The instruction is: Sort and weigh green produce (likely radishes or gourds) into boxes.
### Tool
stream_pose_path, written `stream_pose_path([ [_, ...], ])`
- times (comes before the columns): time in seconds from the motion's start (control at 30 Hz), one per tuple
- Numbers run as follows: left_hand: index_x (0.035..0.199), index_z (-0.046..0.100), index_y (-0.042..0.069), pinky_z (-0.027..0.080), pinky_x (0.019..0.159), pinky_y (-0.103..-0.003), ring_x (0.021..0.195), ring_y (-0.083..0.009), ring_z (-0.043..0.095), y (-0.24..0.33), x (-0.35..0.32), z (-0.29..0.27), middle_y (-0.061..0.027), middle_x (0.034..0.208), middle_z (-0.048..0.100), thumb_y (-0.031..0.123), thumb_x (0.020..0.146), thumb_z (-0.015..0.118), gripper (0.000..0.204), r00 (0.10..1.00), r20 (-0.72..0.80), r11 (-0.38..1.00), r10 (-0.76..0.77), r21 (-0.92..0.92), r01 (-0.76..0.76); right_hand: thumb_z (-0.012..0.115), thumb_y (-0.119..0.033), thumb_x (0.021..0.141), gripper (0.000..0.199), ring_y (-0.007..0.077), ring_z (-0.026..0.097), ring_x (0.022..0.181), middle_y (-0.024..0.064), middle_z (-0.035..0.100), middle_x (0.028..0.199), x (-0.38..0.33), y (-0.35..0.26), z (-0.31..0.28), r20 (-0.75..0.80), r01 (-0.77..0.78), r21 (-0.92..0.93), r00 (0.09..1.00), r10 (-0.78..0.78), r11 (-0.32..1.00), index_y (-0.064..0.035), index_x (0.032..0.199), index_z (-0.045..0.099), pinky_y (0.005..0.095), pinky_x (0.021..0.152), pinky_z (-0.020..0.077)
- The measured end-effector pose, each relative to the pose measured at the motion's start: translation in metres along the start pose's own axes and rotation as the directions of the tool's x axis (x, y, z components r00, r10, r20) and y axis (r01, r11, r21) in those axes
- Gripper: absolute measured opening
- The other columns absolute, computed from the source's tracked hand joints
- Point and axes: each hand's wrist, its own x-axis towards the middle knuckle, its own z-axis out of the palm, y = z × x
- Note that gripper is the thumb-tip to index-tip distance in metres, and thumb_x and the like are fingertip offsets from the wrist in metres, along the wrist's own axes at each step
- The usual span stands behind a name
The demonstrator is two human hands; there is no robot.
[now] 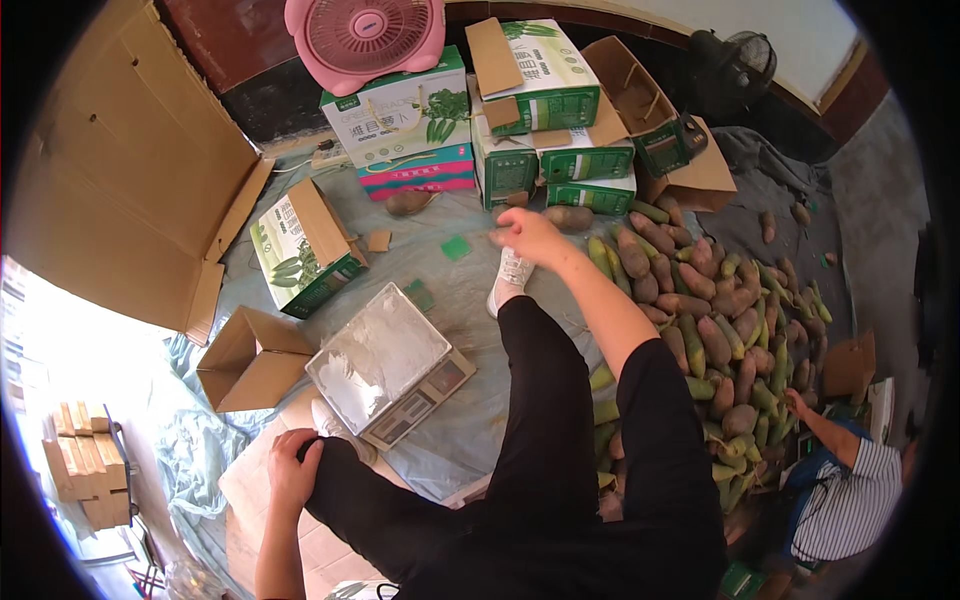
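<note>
My right hand [525, 236] reaches forward over the sheeted floor, its thumb and index finger apart. It is close to a muddy brown-skinned radish [568, 218] lying before the stacked cartons; I cannot tell whether the fingertips touch anything. My left hand [293, 465] rests on my left knee with its fingers laid over it, holding nothing. Between my feet and the cartons on the left stands a digital scale [383, 352] with a dirty, pale platform. A large heap of green and brown radishes [735, 310] lies to the right of my leg.
Green-and-white cartons [560, 85] are stacked ahead, beside a pink fan [368, 35] on other boxes. A printed carton [300, 245] and an open brown box [250, 365] stand left of the scale. Another person in a striped shirt [850, 505] reaches toward the heap.
</note>
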Motion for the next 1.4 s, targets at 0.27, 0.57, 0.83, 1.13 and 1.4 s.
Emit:
stream_pose_path([
  [0.27, 0.086, 0.066, 0.003, 0.045, 0.084, -0.038, 0.091, -0.0306, 0.057, -0.005, 0.009, -0.004, -0.0134, 0.093, 0.064, 0.011, 0.072, 0.063, 0.017, 0.998, -0.014, 0.998, -0.057, -0.031, 0.056, 0.064, -0.021, 0.08, 0.051, 0.0131, 0.059, 0.059, 0.0069, 0.06, 0.091, 0.105, 0.021, -0.012, -0.105, -0.296, 0.582, 0.896, 0.432, 0.757, -0.0094, 0.127, 0.045, 0.0255, 0.043, 0.0426],
  [0.57, 0.082, 0.064, 0.001, 0.043, 0.086, -0.039, 0.093, -0.0308, 0.057, -0.005, 0.032, 0.0, -0.0127, 0.091, 0.064, 0.01, 0.067, 0.064, 0.018, 0.993, 0.006, 0.992, -0.118, -0.039, 0.118, 0.054, -0.04, 0.088, 0.06, 0.0156, 0.057, 0.067, 0.0072, 0.055, 0.1, 0.196, 0.035, -0.013, -0.159, -0.171, 0.795, 0.867, 0.472, 0.582, -0.0139, 0.137, 0.029, 0.0289, 0.054, 0.0454],
  [0.83, 0.082, 0.064, 0.002, 0.043, 0.086, -0.04, 0.093, -0.0314, 0.057, 0.0, 0.047, 0.005, -0.0123, 0.091, 0.064, 0.009, 0.066, 0.064, 0.018, 0.991, 0.031, 0.991, -0.131, -0.015, 0.131, 0.054, -0.044, 0.087, 0.055, 0.0161, 0.056, 0.066, 0.0062, 0.054, 0.094, 0.227, 0.046, -0.009, -0.18, -0.126, 0.864, 0.826, 0.534, 0.487, -0.0148, 0.13, 0.033, 0.0297, 0.053, 0.0446],
  [1.13, 0.083, 0.064, 0.001, 0.043, 0.086, -0.04, 0.093, -0.0318, 0.057, 0.001, 0.05, 0.008, -0.0127, 0.091, 0.065, 0.009, 0.066, 0.064, 0.018, 0.993, 0.028, 0.993, -0.114, -0.021, 0.114, 0.059, -0.037, 0.087, 0.03, 0.0127, 0.05, 0.057, 0.0017, 0.051, 0.073, 0.229, 0.042, -0.029, -0.247, 0.047, 0.937, 0.79, 0.562, 0.346, -0.0107, 0.089, 0.045, 0.0289, 0.051, 0.0428],
  [1.4, 0.084, 0.064, 0.001, 0.044, 0.083, -0.039, 0.091, -0.0312, 0.058, 0.001, 0.035, 0.004, -0.0136, 0.091, 0.064, 0.009, 0.069, 0.063, 0.017, 0.995, -0.044, 0.994, -0.088, -0.066, 0.085, 0.06, -0.029, 0.087, 0.026, 0.0112, 0.047, 0.051, -0.0005, 0.048, 0.065, 0.153, -0.026, -0.063, -0.445, 0.358, 0.896, 0.718, 0.535, 0.263, -0.0103, 0.081, 0.043, 0.0264, 0.048, 0.0409],
])
